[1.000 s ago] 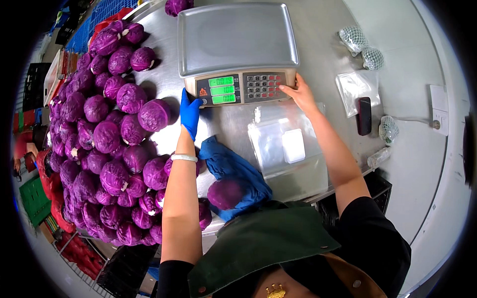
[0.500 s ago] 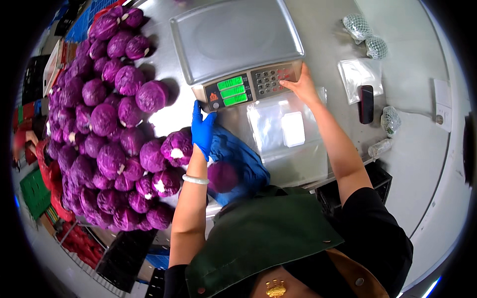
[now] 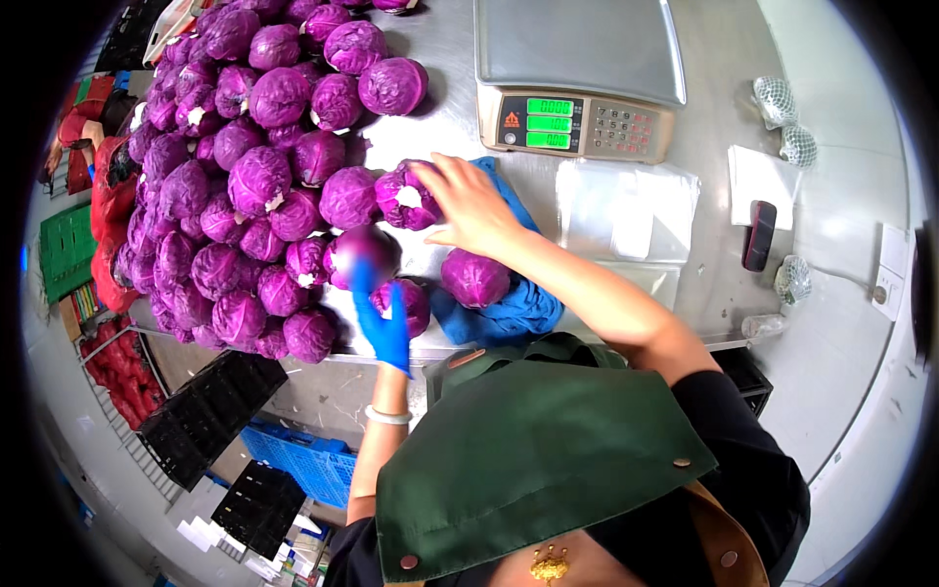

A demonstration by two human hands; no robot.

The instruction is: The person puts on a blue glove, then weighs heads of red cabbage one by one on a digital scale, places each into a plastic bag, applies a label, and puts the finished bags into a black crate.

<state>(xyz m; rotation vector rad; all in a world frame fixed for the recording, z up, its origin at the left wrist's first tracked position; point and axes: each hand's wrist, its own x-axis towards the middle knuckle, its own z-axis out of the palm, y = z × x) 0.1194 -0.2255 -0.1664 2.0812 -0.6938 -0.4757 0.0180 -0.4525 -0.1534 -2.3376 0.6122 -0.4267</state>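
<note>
Right grip [image 3: 474, 213]: bare hand, fingers and thumb spread, not closed. The fingers lie against the right side of a red cabbage [image 3: 409, 201] whose pale cut stem faces up; this cabbage sits at the right edge of the pile.

Left grip [image 3: 384, 328]: hand in a blue glove, fingers extended, thumb held apart. The fingers overlap a blurred cabbage [image 3: 377, 247] just below the first. Owing to motion blur, it cannot be told whether this grip is closed on the cabbage or only touching it. A further cabbage [image 3: 416, 305] lies just beside the gloved thumb. A white bracelet [image 3: 388, 417] encircles the left wrist.

Adjacent items: a single cabbage [image 3: 476, 278] rests on a crumpled blue cloth [image 3: 533, 308], below the right wrist. The main cabbage pile [image 3: 259, 181] covers the left portion of the metal table [image 3: 445, 59].

Beyond the hands: a weighing scale [image 3: 650, 145] stands at the far side, its three green displays lit and its keypad toward the person. Clear plastic bags [image 3: 587, 210] lie flat in front of it. At the right, a dark phone [image 3: 760, 237] overlaps the lower edge of a white stack of sheets [image 3: 758, 181].
</note>
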